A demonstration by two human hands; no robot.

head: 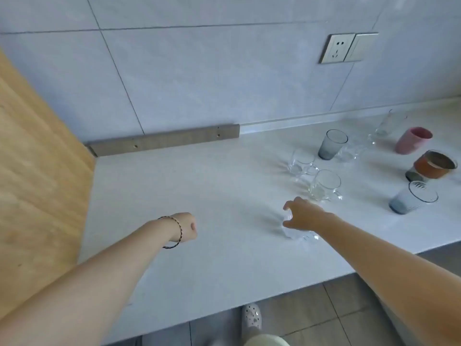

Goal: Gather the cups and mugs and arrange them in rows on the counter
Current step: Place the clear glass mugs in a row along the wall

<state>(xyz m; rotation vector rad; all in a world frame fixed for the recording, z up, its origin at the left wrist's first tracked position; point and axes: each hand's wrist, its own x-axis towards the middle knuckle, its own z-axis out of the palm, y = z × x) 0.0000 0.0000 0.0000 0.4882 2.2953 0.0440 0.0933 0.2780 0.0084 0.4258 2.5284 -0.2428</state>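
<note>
On the white counter [199, 196], my right hand [303, 216] reaches from above and grips a clear glass mug [299, 234] that rests on the surface. My left hand [185, 228] is a closed fist over the bare counter, holding nothing. Behind the right hand stand two more clear mugs [324, 186] [300, 163]. Farther back are a grey tumbler [331, 144], another clear mug [351, 151] and a tall clear glass [384, 126]. At the right stand a pink cup [412, 141], an orange-sleeved cup [432, 166] and a blue-grey tumbler [411, 199].
A wooden panel [37, 171] closes the counter's left end. A grey strip [162, 139] runs along the tiled wall, and a wall socket [340, 47] sits above the cups. The counter's front edge runs diagonally; below it are floor tiles and my shoe [252, 318].
</note>
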